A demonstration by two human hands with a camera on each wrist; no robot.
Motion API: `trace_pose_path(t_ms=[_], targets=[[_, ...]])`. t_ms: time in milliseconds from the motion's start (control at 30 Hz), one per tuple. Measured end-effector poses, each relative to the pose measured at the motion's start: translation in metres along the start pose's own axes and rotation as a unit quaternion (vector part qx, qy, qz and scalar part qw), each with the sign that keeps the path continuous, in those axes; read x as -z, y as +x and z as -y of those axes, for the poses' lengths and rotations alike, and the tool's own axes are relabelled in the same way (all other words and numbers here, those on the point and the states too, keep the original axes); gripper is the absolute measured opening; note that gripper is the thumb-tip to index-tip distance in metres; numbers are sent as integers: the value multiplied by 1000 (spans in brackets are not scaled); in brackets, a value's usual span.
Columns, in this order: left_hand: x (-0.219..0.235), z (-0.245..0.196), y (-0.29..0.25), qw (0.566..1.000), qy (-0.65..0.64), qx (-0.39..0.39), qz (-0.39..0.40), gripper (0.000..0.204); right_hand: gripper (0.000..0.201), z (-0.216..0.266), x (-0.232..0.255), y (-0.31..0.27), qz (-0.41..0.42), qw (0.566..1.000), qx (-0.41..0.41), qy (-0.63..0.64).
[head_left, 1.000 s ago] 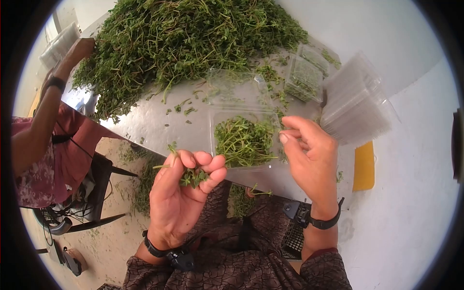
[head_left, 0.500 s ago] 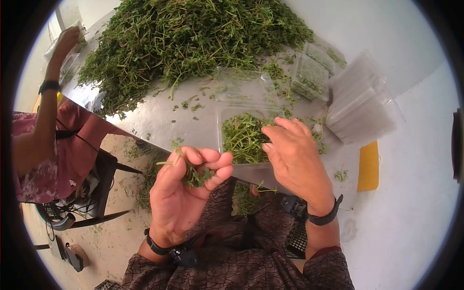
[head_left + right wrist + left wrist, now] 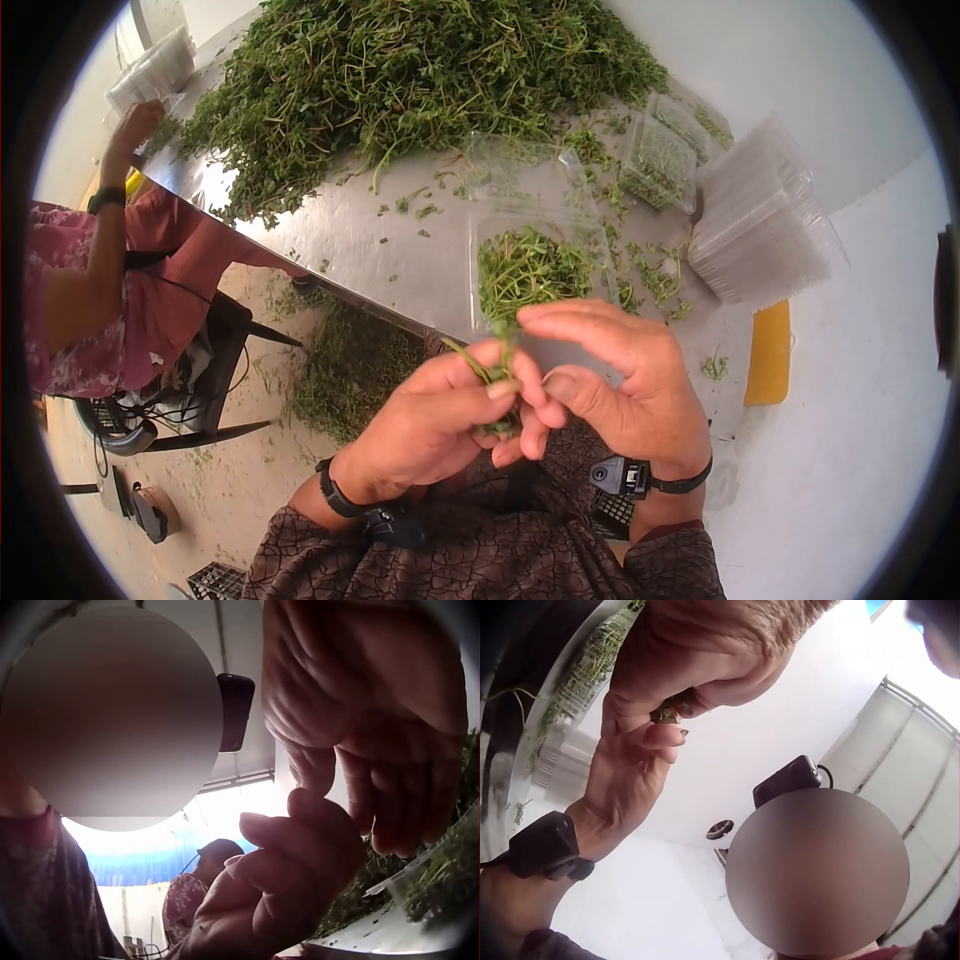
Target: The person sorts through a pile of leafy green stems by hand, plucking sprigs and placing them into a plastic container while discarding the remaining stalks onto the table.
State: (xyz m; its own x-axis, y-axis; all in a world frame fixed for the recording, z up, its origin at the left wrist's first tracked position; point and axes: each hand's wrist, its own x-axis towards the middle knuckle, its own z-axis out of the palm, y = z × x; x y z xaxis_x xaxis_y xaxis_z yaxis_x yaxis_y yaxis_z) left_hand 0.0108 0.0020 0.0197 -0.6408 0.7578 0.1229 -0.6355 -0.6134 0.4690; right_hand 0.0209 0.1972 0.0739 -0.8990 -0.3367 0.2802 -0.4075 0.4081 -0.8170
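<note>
The fingers (image 3: pixel 470 390) of the left hand (image 3: pixel 440 425) are curled and pinch a small bunch of herb sprigs (image 3: pixel 497 372) between thumb and fingertips, and the fingers of the right hand (image 3: pixel 620 385) curl in against the same bunch from the other side, thumb and forefinger closed on it. The two hands touch each other around the sprigs, which stand up out of the grip just in front of the near edge of the table (image 3: pixel 380 250). In the left wrist view a bit of green shows squeezed between the two hands; in the right wrist view the sprigs are hidden by the fingers.

Just beyond the hands, on the table, sits an open clear plastic box (image 3: pixel 535 270) partly filled with herbs, its lid lying flat behind it. Loose sprigs lie scattered beside it to the right. Farther back a big heap of herbs (image 3: pixel 420 80) covers much of the table. To the right are another clear box with herbs (image 3: pixel 657 160) and a stack of clear boxes (image 3: pixel 760 225). At the left another person in a pink sleeve (image 3: pixel 70 290) reaches a hand (image 3: pixel 135 125) toward the heap's edge. More herb scraps lie on the floor (image 3: pixel 350 365) under the table edge.
</note>
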Motion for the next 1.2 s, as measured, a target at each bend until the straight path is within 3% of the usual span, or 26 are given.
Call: trace_pose_path(t_ms=[67, 167, 200, 267, 300, 367, 567, 700, 767, 900, 1000, 1067, 1200], targets=[[-8, 3, -2, 997, 25, 51, -57, 21, 31, -3, -2, -2, 14, 999, 27, 20], [-3, 6, -7, 996, 37, 84, -17, 24, 32, 3, 2, -9, 81, 973, -114, 183], [-2, 6, -7, 993, 53, 110, 5, 25, 32, 8, 3, -8, 81, 973, -113, 182], [-5, 5, -5, 990, 42, 129, 28, 24, 31, 19, 5, -7, 91, 929, -233, 272], [-5, 5, -4, 986, 60, 152, 37, 26, 31, 15, 4, -10, 91, 930, -232, 271], [-6, 6, -2, 974, 96, 197, 55, 31, 29, 2, 0, -15, 120, 939, -115, 301], [0, 13, -4, 975, 39, 197, 91, 27, 24, 9, 1, -14, 116, 936, -155, 294], [0, 15, -5, 981, -1, 184, 64, 23, 18, 6, -1, -11, 118, 943, -118, 289], [9, 19, -5, 981, -26, 167, 96, 21, 12, 12, 0, -9, 108, 932, -169, 300], [9, 17, -4, 981, -14, 173, 87, 21, 8, 16, 5, -5, 99, 943, -162, 274], [5, 11, -3, 985, 8, 150, 87, 23, 5, 17, 8, -1, 52, 938, -173, 298], [6, 8, -1, 989, -12, 128, 73, 27, 5, 15, 10, 5, 21, 958, -89, 271], [4, 4, 4, 995, -18, 91, 26, 31, 7, 15, 17, 20, -13, 960, -118, 255]])
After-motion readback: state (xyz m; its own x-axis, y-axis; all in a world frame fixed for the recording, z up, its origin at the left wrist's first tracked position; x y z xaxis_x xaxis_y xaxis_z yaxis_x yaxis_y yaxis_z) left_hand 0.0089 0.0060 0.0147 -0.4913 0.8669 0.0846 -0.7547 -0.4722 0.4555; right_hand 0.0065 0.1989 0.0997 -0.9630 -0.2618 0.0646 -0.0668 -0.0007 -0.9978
